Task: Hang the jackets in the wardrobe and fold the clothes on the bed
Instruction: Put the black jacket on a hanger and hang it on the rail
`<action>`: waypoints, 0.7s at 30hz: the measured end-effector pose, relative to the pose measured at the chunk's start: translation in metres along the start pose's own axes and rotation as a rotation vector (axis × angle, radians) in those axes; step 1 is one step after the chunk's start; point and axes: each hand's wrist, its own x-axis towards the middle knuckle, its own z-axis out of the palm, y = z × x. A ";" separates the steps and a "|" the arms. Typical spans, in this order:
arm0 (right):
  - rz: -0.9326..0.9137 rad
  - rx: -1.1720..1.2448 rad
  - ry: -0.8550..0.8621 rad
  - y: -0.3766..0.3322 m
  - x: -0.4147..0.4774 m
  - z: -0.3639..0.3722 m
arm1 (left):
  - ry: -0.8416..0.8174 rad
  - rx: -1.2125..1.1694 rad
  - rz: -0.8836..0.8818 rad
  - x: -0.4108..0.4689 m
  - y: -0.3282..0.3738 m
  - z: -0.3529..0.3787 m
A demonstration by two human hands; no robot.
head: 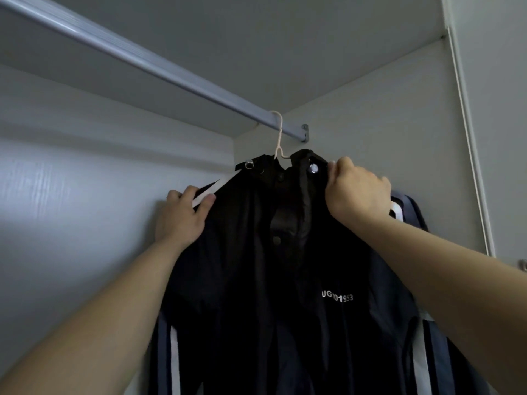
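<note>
Head view, looking up into the wardrobe (pixel 71 181). The jacket (pixel 271 266), dark, hangs at the right end of the rail (pixel 159 67), its pale hanger (pixel 280 132) hooked over the bar close to the end bracket. Left hand (pixel 182 215) is curled round the near-side shoulder at the white stripe. Right hand (pixel 356 192) is clenched on the collar edge beside a snap. Likely reason: both grips are squaring the shoulders on the hanger so the cloth sits even and won't slide. The jacket's long axis is vertical, collar up, hem below the frame, and its front faces the camera with the chest lettering visible. A second striped garment (pixel 415 212) hangs behind it, mostly hidden.
</note>
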 end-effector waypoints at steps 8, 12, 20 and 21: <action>0.026 0.004 -0.085 0.027 0.017 -0.012 | -0.011 0.056 -0.112 -0.029 -0.099 -0.006; -0.026 -0.045 -0.028 0.030 0.012 -0.007 | -0.118 -0.004 -0.187 -0.031 -0.085 0.003; -0.145 -0.085 -0.069 0.042 0.007 -0.007 | -0.050 -0.263 -0.127 0.007 0.000 0.016; -0.165 -0.114 -0.085 0.044 0.006 -0.010 | -0.051 -0.270 -0.108 0.012 0.007 0.019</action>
